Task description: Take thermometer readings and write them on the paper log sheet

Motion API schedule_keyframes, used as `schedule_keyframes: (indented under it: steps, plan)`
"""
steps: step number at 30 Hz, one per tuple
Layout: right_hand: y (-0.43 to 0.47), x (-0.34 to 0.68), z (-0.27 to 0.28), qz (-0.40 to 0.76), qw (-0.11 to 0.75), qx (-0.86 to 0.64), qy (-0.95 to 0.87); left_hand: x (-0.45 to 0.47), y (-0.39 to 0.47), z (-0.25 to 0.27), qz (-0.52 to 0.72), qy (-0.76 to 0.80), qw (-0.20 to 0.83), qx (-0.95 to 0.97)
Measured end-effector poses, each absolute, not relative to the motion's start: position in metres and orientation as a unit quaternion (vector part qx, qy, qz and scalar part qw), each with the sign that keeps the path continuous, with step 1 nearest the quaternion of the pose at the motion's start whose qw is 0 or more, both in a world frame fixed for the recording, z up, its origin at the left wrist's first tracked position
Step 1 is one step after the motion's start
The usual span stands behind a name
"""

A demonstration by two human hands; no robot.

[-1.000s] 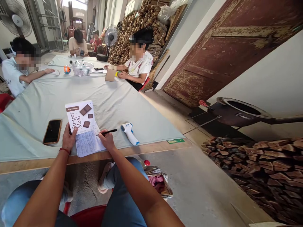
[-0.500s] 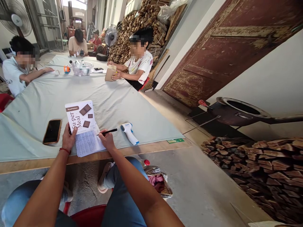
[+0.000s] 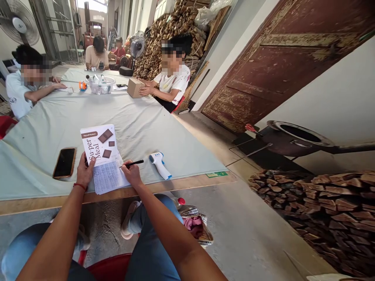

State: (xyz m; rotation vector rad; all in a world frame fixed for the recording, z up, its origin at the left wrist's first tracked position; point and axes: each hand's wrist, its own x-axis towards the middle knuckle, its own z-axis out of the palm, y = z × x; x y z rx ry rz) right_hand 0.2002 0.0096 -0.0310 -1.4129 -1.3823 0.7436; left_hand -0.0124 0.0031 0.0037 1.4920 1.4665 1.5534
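Note:
My left hand (image 3: pixel 84 171) grips the left edge of a white box (image 3: pixel 98 136) printed "Su-per Meal" with brown chocolate pieces, its thumb on the front. Below the box's front lies a handwritten sheet of paper (image 3: pixel 108 177), covered in dense blue-black writing. My right hand (image 3: pixel 131 173) is closed around a black pen (image 3: pixel 137 162), its tip at the sheet's right side. To the right of that hand lies a white and blue infrared thermometer (image 3: pixel 159 164). A dark-screened smartphone (image 3: pixel 64 162) rests left of my left hand.
A pale cloth covers the table (image 3: pixel 131 117). Farther back stand a clear plastic basket (image 3: pixel 101 86) and an orange tape roll (image 3: pixel 83 86). A person at the right holds a cardboard box (image 3: pixel 134 88); others sit around the table. Stacked firewood (image 3: pixel 316 203) lies at right.
The person at the right has turned the cardboard box and shifted hands on it. My hands stay almost in place, the pen tilting very slightly.

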Motion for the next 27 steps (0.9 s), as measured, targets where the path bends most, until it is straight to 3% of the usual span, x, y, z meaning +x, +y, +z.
schedule_keyframes:
  steps: [22, 27]
  plan:
    - [0.0116, 0.201, -0.037, 0.302, 0.497, -0.59, -0.561, -0.013, 0.0037, 0.0028, 0.574, 0.542, 0.253, 0.559]
    - [0.0135, 0.2032, -0.0399, 0.268, 0.531, -0.576, -0.561, -0.0147, 0.0054, -0.0007, 0.573, 0.546, 0.257, 0.555]
